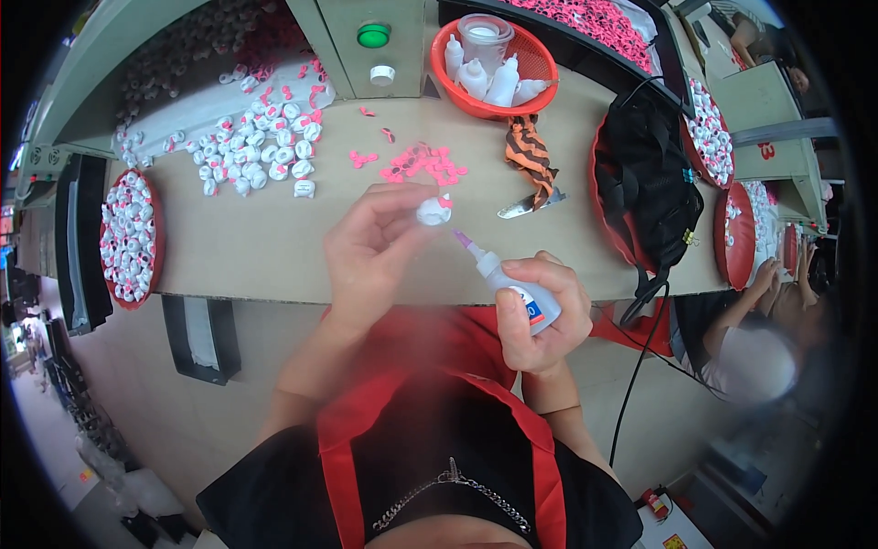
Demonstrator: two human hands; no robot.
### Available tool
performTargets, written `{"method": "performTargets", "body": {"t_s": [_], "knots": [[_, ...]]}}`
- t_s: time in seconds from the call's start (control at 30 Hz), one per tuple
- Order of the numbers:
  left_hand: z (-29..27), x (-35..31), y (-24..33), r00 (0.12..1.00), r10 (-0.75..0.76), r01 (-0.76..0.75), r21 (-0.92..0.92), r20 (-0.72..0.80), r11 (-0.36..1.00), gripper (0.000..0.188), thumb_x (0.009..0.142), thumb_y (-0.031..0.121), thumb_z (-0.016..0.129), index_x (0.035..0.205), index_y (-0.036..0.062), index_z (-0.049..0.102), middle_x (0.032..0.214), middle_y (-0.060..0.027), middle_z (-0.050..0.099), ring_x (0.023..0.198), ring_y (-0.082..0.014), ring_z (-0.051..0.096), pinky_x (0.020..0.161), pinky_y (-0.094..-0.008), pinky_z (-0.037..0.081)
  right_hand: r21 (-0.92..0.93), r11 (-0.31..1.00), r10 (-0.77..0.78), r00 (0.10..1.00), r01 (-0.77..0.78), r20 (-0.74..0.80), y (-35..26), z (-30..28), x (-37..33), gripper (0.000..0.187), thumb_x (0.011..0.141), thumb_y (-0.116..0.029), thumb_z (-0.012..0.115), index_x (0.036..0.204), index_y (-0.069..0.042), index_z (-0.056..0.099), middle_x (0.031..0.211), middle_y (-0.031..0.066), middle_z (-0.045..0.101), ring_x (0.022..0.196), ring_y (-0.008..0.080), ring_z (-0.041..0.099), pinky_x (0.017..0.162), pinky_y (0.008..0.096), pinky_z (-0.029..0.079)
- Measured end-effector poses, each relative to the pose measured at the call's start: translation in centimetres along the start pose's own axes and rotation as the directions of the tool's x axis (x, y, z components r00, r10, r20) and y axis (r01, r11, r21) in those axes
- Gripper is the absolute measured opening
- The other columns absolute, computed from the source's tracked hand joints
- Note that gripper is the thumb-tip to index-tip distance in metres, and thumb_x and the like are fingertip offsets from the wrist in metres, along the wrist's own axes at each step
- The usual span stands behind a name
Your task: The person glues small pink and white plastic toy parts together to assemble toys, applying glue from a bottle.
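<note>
Between the fingertips of my left hand (370,242) is a small round white piece (433,211) with a pink bit on its top. My right hand (553,306) is wrapped round a translucent glue bottle (519,291) with a purple tip. That tip points up and left and sits just apart from the white piece. Beyond my hands lies a loose scatter of small flat pink pieces (422,165). To their left is a pile of similar white pieces (251,146) with pink bits on them.
A red basket (441,87) of white bottles stands at the back. Near it lie a striped orange cloth (529,160) and a metal blade (519,209). A black bag (649,174) rests at right. At far left is a red bowl (155,233) of white pieces. Another person (741,352) sits at right.
</note>
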State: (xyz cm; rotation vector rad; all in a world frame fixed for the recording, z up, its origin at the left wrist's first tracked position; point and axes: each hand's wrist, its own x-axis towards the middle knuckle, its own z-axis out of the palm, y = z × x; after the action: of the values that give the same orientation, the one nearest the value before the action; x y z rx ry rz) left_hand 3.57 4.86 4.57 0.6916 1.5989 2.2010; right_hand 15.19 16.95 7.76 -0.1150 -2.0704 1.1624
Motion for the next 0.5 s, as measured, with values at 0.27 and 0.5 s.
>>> {"method": "performTargets", "body": {"t_s": [0.27, 0.5], "knots": [[-0.41, 0.28, 0.16, 0.945, -0.323, 0.325, -0.233, 0.046, 0.917, 0.033, 0.073, -0.014, 0.057, 0.104, -0.0044, 0.052, 0.106, -0.0171, 0.058, 0.096, -0.0258, 0.06, 0.083, -0.0322, 0.049, 0.03, 0.999, 0.018, 1.0, -0.017, -0.02, 0.13, -0.15, -0.07, 0.026, 0.061, 0.009, 0.06, 0.087, 0.002, 0.056, 0.066, 0.009, 0.059, 0.047, 0.015, 0.048, 0.042, 0.0234, 0.037], [-0.78, 0.32, -0.15, 0.932, -0.356, 0.36, -0.279, 0.066, 0.89, 0.034, 0.072, -0.013, 0.058, 0.104, -0.0033, 0.052, 0.106, -0.0159, 0.058, 0.097, -0.0271, 0.06, 0.085, -0.0344, 0.048, 0.032, 0.999, 0.017, 0.998, -0.015, -0.056, 0.46, -0.17, -0.18, 0.026, 0.061, 0.009, 0.06, 0.086, 0.002, 0.056, 0.065, 0.009, 0.058, 0.046, 0.0147, 0.047, 0.042, 0.0234, 0.037]]}}
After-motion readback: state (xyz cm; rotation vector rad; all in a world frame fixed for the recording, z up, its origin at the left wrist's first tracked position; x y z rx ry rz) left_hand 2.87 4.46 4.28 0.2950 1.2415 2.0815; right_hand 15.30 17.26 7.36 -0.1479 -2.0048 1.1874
